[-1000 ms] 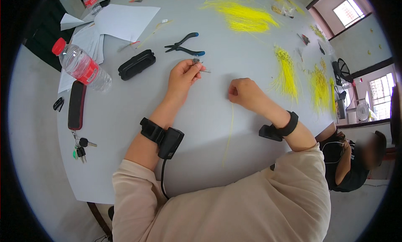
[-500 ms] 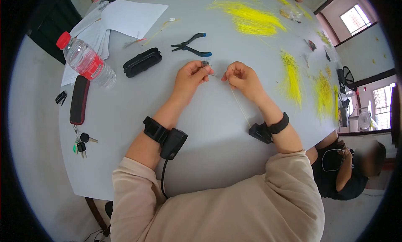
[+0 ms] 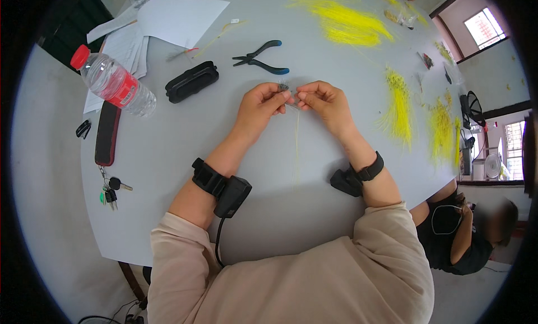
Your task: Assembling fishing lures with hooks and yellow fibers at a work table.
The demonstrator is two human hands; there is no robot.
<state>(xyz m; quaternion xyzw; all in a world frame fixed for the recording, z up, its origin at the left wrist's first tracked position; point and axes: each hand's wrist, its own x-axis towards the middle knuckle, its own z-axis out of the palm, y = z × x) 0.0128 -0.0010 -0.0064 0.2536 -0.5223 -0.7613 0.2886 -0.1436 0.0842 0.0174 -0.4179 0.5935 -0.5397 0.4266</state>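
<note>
My left hand (image 3: 259,103) and my right hand (image 3: 324,100) meet over the middle of the pale table (image 3: 168,156), fingertips almost touching. Between them both hands pinch a small grey metal piece (image 3: 284,89) with a thin yellow strand (image 3: 297,145) hanging from it toward me across the tabletop. Each wrist carries a black strap-on device. Just beyond the hands lie black-and-blue pliers (image 3: 260,59).
A black case (image 3: 191,81), a red-capped water bottle (image 3: 112,82), white papers (image 3: 168,19), a dark pouch (image 3: 106,132) and keys (image 3: 111,190) lie on the left. Yellow strand bundles (image 3: 347,24) (image 3: 399,105) spread across the far and right side. A person sits at lower right (image 3: 465,234).
My right hand has moved left to meet my left hand, and both now hold the small piece together. The yellow strand has shifted with them toward the table's middle.
</note>
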